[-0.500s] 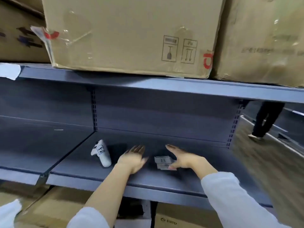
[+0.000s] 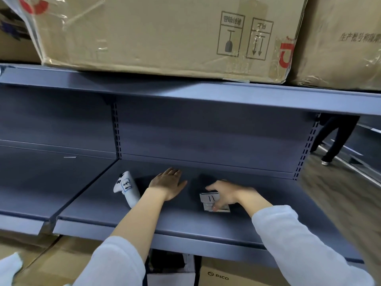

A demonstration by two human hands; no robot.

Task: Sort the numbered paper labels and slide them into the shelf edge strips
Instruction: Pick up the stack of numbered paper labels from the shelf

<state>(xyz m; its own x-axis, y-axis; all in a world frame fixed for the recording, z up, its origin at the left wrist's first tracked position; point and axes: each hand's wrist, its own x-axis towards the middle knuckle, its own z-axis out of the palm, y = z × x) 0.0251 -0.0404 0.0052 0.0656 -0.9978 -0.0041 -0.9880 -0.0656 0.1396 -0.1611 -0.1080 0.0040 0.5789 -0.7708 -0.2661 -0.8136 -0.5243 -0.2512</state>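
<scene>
A small stack of white paper labels (image 2: 209, 200) lies on the blue-grey middle shelf (image 2: 181, 226); the top one reads 11. My right hand (image 2: 223, 194) covers the stack's right side, with thumb and fingers curled round its edges. My left hand (image 2: 168, 182) lies flat, palm down, on the bare shelf to the left of the labels, fingers straight. The shelf's front edge strip (image 2: 144, 234) runs below my forearms. The upper shelf's edge (image 2: 185, 93) crosses the view above.
A white handheld controller (image 2: 126, 188) with a handwritten sticker lies left of my left hand. Large cardboard boxes (image 2: 165, 34) sit on the upper shelf. More boxes, one marked PICO (image 2: 218, 276), stand under the shelf. A person's legs (image 2: 334, 139) are in the aisle at right.
My right hand has closed from an open reach onto the label stack. My left hand has flattened on the shelf. The view has come closer.
</scene>
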